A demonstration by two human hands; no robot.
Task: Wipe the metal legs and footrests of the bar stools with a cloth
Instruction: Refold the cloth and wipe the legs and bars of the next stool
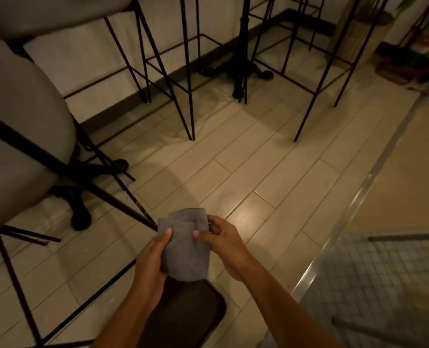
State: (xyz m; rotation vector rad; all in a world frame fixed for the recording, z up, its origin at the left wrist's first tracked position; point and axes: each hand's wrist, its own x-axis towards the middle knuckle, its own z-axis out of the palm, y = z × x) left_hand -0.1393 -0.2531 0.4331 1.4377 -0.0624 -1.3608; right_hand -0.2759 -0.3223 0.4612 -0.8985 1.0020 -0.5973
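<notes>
A folded grey cloth (186, 249) is held in front of me over the tiled floor. My left hand (152, 262) grips its left edge, thumb on top. My right hand (223, 243) pinches its right side between thumb and fingers. A grey-seated bar stool (20, 126) stands close at the left, and its thin black metal legs (123, 197) slant down to the floor just left of the cloth. Its low footrest bar (93, 300) runs along the bottom left. More black stool legs (187, 79) stand further back in the middle.
A black cast table base (241, 69) stands at the back wall among the stool legs. Another stool frame (316, 91) rises at the back right. A metal floor strip (354, 204) runs diagonally at the right, beside a mesh surface (384, 280). A planter (359, 33) is at the far right.
</notes>
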